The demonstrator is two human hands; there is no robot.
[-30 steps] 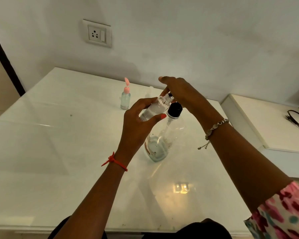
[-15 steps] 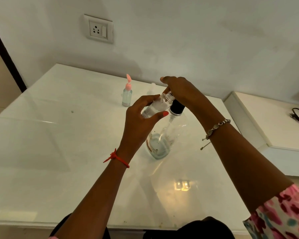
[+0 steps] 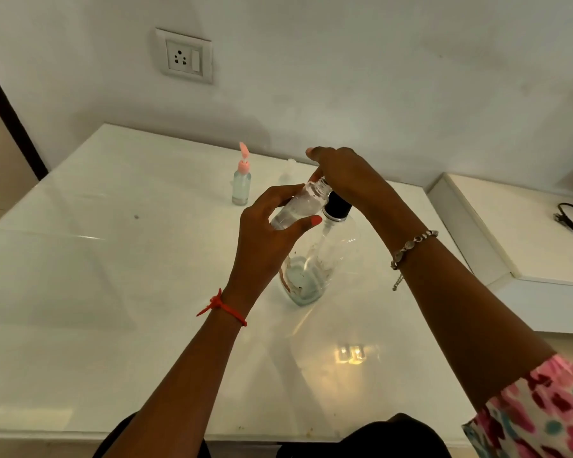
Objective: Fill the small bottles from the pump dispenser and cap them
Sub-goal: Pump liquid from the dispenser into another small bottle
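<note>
The left hand [image 3: 265, 233] gripped the small bottle [image 3: 298, 209] tilted, its open neck just under the right hand [image 3: 344, 173], which curled over the top of the pump dispenser [image 3: 315, 269], probably so that liquid would fall straight inside.

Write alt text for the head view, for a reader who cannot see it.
The left hand holds a small clear bottle tilted at the pump dispenser, whose black top the right hand covers. A pink-capped bottle stands behind on the white table.

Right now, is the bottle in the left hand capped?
Uncapped: the small bottle shows a bare threaded neck, tilted toward the pump dispenser.
</note>
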